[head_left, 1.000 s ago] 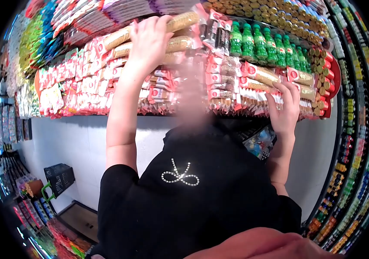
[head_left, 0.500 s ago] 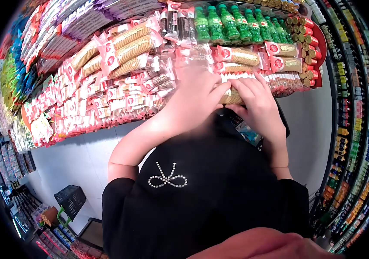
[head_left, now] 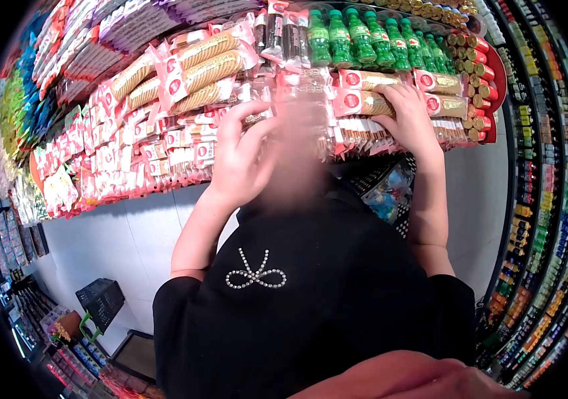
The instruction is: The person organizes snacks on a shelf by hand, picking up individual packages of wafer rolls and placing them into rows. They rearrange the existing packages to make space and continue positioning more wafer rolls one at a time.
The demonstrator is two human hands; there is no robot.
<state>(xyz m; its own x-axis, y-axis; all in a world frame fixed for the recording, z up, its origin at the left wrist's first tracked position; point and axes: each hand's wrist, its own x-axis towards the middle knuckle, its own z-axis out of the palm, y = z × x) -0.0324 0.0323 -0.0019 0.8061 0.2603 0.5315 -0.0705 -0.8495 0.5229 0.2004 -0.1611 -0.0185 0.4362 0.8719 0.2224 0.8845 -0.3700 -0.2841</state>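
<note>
Head camera: the surface, red-rimmed at its right end, carries rows of wrapped snacks. Green bottles stand in a bank along the far side, right of the dark packs. Nearer, the pack lies flat on the right half of the surface, just beside a matching far pack, with a bed of small packets on its near side.

Its ridged, golden filling suggests a roll of biscuits: light, stiff along its length, but brittle if bent or pinched hard. The clear film looks slick, while the pink end should be soft and crinkly. A broad, gentle grip around the middle would suit it best; that end alone would probably let the weight sag.

The right hand has the pack's right end between fingers and thumb. The left hand is loosely curled above the small goods; blur covers its thumb side, so whether it holds anything cannot be told.
</note>
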